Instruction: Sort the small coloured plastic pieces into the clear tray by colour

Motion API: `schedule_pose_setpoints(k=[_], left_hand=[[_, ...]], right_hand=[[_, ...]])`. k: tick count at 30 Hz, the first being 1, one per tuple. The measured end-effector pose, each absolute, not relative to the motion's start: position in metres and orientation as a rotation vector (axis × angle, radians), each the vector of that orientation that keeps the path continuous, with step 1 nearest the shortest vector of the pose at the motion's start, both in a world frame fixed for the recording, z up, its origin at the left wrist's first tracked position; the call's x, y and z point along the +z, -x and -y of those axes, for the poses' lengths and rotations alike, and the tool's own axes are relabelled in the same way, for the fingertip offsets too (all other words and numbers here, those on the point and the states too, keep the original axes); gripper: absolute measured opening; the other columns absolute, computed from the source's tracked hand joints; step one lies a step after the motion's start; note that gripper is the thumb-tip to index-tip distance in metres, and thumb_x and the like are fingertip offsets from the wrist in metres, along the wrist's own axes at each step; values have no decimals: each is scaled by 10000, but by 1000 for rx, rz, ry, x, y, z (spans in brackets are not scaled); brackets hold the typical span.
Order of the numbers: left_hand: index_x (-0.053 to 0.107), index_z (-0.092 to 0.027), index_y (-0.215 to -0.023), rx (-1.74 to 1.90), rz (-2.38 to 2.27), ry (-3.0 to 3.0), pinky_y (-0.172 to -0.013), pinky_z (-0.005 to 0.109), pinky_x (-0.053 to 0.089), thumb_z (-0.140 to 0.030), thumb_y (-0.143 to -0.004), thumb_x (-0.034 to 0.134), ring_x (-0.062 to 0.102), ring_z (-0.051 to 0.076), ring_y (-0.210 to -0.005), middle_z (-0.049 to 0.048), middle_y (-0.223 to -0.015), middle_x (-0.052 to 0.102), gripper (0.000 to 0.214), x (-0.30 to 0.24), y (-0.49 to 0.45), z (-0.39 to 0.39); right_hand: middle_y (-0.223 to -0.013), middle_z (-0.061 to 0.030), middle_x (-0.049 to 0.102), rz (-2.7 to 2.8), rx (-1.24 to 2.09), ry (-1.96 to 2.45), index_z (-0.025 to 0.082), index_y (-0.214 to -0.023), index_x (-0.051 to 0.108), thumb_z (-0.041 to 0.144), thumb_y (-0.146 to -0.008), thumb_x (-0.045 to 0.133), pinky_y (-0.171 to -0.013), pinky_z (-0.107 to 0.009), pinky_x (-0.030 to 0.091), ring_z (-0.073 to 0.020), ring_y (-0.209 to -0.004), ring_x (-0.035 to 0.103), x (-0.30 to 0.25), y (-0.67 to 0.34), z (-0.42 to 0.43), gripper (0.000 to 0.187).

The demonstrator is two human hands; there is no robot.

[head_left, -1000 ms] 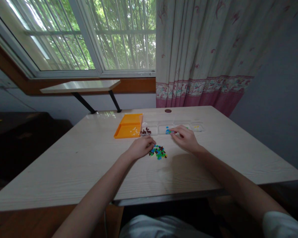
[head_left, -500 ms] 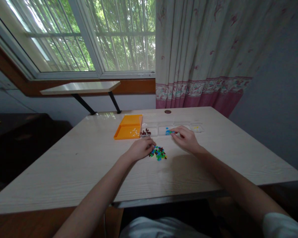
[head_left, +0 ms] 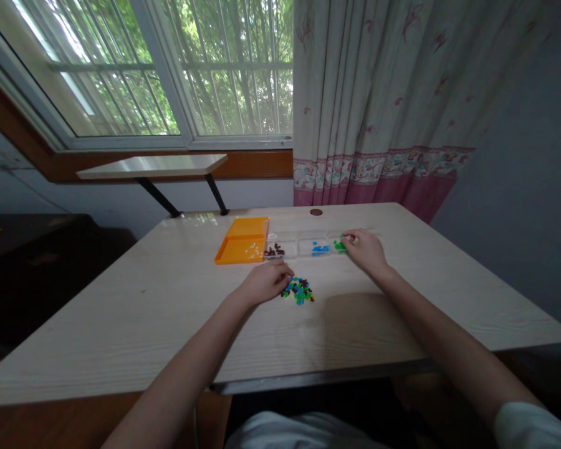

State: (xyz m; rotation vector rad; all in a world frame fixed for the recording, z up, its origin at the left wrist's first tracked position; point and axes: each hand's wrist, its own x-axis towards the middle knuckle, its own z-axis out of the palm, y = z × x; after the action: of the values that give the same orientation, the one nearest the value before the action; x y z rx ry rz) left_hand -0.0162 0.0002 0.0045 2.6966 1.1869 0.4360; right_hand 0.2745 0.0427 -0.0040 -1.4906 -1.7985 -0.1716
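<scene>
A pile of small blue, green, brown and yellow pieces [head_left: 300,290] lies on the table in front of me. At its left edge rests my left hand [head_left: 267,280], fingers curled together; what they hold, if anything, is hidden. My right hand [head_left: 367,251] is over the right part of a clear compartment tray [head_left: 290,248], its fingertips pinched at a small green piece [head_left: 342,237]. Just below them, green pieces [head_left: 339,246] lie in one compartment. Blue pieces [head_left: 320,249] fill part of the compartment to the left, and brown pieces [head_left: 274,251] sit farther left.
An open orange case [head_left: 236,251] with small white pieces [head_left: 253,251] stands left of the tray. Behind are a raised shelf [head_left: 154,164] on black legs, a window and a curtain [head_left: 346,125]. A round brown disc [head_left: 316,212] is at the table's back edge.
My right hand has moved right, from the blue compartment to the one with green pieces, uncovering the blue ones. My left hand stays beside the pile.
</scene>
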Motion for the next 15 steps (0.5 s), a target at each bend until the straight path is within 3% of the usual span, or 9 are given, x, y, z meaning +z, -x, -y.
schedule_pose_setpoints(k=[6, 15], left_hand=[[631, -197, -933, 400, -1192, -2698, -675, 230, 421, -248, -829, 444, 560, 138, -761, 40, -861, 603, 220, 8, 15, 1], [617, -172, -903, 523, -1166, -2643, -674, 229, 416, -268, -840, 458, 551, 141, -767, 46, -855, 596, 196, 7, 14, 0]], right_hand=[[-756, -16, 619, 1768, -155, 1628, 202, -905, 644, 284, -779, 505, -666, -264, 405, -161, -723, 563, -5, -274, -43, 205], [-810, -29, 632, 2142, 49, 1239, 194, -887, 639, 227, -810, 487, -681, -240, 421, -137, -732, 574, -4, -232, -15, 173]])
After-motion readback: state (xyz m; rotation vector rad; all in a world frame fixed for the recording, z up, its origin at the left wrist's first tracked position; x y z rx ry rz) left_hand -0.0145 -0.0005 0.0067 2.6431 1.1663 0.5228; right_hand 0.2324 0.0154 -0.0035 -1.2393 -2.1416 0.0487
